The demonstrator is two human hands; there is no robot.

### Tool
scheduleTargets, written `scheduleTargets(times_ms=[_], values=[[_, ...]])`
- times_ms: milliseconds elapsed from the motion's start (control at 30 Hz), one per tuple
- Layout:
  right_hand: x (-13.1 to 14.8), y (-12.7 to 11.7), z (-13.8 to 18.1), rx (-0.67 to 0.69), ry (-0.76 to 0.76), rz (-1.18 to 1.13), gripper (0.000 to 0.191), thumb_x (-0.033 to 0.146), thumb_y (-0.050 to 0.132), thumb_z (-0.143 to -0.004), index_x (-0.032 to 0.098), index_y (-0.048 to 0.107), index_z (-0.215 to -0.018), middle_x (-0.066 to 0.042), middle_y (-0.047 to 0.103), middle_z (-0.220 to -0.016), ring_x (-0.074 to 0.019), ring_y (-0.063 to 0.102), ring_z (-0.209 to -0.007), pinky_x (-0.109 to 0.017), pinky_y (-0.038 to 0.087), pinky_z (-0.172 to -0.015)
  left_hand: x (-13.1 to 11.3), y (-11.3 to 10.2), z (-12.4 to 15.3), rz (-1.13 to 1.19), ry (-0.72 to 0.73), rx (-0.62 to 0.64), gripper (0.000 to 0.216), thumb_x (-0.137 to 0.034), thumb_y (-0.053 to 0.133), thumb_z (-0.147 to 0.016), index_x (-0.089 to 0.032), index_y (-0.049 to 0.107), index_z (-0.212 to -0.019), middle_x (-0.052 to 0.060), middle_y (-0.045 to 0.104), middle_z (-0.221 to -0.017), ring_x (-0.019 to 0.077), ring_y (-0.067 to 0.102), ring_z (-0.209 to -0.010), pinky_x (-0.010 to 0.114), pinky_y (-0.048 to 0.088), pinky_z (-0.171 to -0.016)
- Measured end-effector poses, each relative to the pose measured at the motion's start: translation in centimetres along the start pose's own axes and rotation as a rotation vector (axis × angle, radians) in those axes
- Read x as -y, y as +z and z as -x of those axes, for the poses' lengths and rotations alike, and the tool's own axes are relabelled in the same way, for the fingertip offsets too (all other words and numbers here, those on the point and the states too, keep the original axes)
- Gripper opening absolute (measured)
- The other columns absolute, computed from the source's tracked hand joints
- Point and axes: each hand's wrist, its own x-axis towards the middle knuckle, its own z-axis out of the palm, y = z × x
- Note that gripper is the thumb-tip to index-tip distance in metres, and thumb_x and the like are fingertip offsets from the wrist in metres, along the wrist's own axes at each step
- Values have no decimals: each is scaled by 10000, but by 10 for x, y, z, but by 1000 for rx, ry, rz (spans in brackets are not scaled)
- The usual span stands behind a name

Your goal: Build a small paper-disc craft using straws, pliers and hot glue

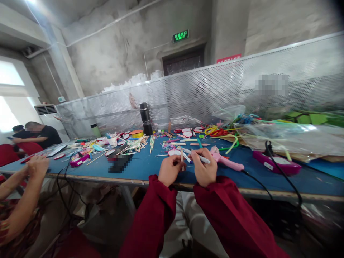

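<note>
Near the table's front edge, my left hand pinches a flat wooden craft stick, held upright. My right hand is closed round a white marker pen, its front end pointing toward the stick. Whether the tip touches the stick I cannot make out. A purple-ended marker lies just behind, between the hands. Beyond it is a white disc with a red rim. Right of my right hand lies a pink glue gun, its black cord running over the table edge.
The blue table carries several pens, sticks and paper scraps. A black flask stands by the perforated metal screen. Purple power strips sit right and left, with cords hanging down. A co-worker's hands are at the left.
</note>
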Motion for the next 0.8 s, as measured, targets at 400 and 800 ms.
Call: scheduleTargets(times_ms=[400, 800], values=[[2, 0, -1, 2, -3, 6, 172, 323, 596, -874, 223, 615, -735, 15, 658, -685, -175, 603, -644, -312, 446, -627, -2, 0, 1, 22, -6, -6, 163, -248, 644, -793, -145, 689, -910, 24, 672, -716, 135, 601, -627, 233, 480, -606], [2, 0, 1, 8, -4, 12, 183, 327, 593, -874, 222, 603, -725, 19, 646, -668, -169, 592, -631, -314, 446, -619, -1, -1, 0, 3, -13, -7, 151, -262, 642, -795, -150, 682, -888, 22, 674, -722, 134, 599, -631, 230, 476, -617]])
